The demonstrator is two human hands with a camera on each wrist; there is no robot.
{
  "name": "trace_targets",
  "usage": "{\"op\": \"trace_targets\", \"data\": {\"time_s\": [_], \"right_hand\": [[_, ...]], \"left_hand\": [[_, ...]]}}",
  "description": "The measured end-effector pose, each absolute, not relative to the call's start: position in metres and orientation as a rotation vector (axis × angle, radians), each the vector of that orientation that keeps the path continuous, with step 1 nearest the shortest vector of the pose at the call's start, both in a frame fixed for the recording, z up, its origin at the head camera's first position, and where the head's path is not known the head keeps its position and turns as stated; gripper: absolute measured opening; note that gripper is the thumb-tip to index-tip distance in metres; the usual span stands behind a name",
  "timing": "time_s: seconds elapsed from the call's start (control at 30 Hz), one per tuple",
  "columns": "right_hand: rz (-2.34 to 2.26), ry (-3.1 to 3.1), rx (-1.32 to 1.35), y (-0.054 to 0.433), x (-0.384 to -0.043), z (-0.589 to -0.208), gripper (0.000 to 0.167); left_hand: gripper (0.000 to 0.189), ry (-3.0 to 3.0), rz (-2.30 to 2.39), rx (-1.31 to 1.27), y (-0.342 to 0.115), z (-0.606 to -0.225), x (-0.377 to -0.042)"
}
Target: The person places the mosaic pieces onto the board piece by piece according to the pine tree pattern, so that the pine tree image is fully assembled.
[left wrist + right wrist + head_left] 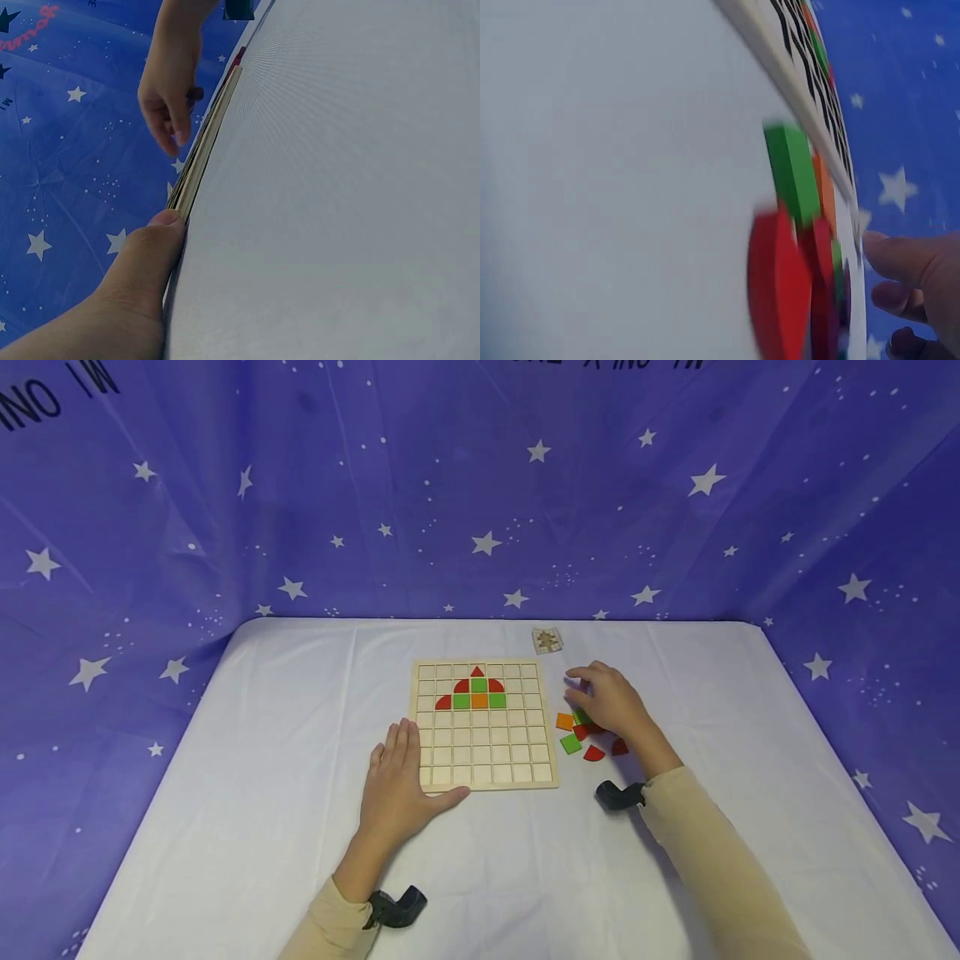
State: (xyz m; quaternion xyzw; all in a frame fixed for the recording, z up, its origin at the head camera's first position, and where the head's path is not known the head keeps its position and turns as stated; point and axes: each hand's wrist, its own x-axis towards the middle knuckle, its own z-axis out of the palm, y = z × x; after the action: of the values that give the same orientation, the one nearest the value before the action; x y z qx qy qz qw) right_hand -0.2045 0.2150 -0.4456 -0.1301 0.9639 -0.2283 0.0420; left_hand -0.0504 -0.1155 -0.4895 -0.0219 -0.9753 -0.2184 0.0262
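A square wooden grid board [480, 747] lies on the white table. Red, green and orange pieces [479, 701] fill cells in its upper rows, topped by a red triangle [477, 672]. My left hand [395, 785] rests against the board's lower left corner, with its fingers along the left side and the thumb [154, 232] at the front edge. To the right of the board, my right hand [609, 697] hovers over a loose group of pieces; thumb and forefinger are apart, with nothing visible between them. A red quarter-round piece [594, 753] and a green square [571, 743] lie below it.
A small pattern card [547, 641] lies behind the board's upper right corner. An orange square [565, 722] sits close to the board's right edge. A purple starred cloth [480, 493] hangs behind the table. Black straps with mounts [619, 795] are on both wrists.
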Motion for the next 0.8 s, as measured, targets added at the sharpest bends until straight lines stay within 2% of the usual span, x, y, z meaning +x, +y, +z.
{"op": "trace_targets", "data": {"time_s": [0.3, 0.67, 0.8], "right_hand": [[-0.680, 2.926, -0.271, 0.249, -0.206, -0.454, 0.039], [-0.753, 2.860, -0.342, 0.257, -0.203, -0.457, 0.037], [-0.762, 2.889, -0.343, 0.257, -0.203, -0.458, 0.031]], "left_hand": [[0.130, -3.015, -0.678, -0.071, -0.116, -0.490, -0.051], [0.129, -3.021, -0.677, -0.075, -0.116, -0.490, -0.051], [0.130, -3.023, -0.673, -0.074, -0.116, -0.490, -0.051]]}}
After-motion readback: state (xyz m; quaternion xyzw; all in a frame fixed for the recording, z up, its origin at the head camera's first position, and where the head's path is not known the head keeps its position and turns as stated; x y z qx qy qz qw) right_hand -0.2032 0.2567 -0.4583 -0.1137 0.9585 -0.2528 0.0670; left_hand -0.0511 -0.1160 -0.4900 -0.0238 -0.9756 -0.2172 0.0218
